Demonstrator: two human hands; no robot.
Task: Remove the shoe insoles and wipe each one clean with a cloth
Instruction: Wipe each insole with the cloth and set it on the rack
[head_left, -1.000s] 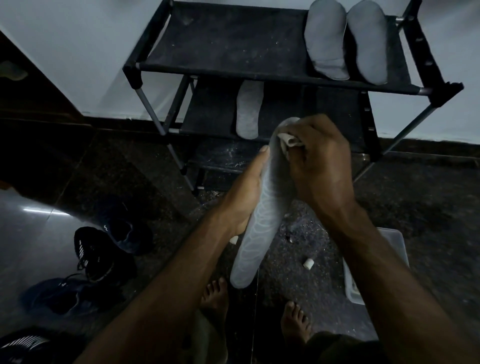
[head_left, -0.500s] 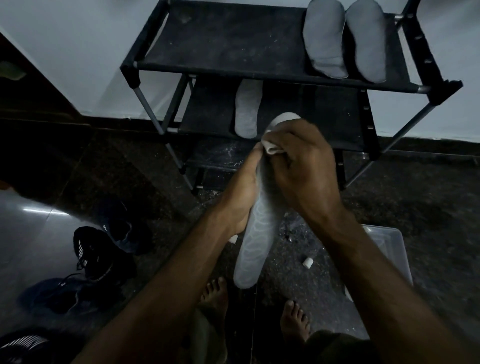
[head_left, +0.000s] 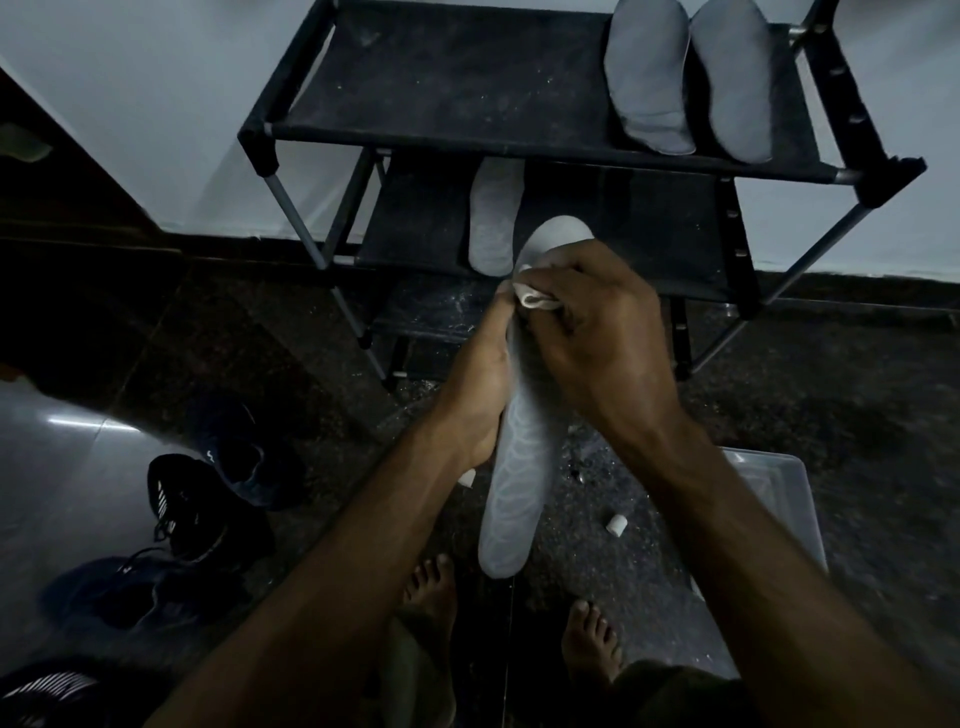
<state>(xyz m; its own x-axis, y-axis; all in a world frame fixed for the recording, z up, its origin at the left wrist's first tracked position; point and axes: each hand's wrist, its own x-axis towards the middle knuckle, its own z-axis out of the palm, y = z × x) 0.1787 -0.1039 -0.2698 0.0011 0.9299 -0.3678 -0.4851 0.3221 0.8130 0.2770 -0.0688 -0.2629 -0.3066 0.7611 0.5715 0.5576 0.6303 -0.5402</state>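
Head view: a crumpled white cloth (head_left: 535, 297) is gripped in the curled right hand (head_left: 597, 332) and pressed against a long, pale, wave-patterned insole (head_left: 519, 478), which is held upright from behind by the left hand (head_left: 480, 395), before the black fabric shoe rack (head_left: 467, 88).

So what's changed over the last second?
The right hand, gripping the cloth, slid leftward across the insole toward the left hand's fingertips. The left hand holds the insole as before; the three insoles on the rack stayed put.
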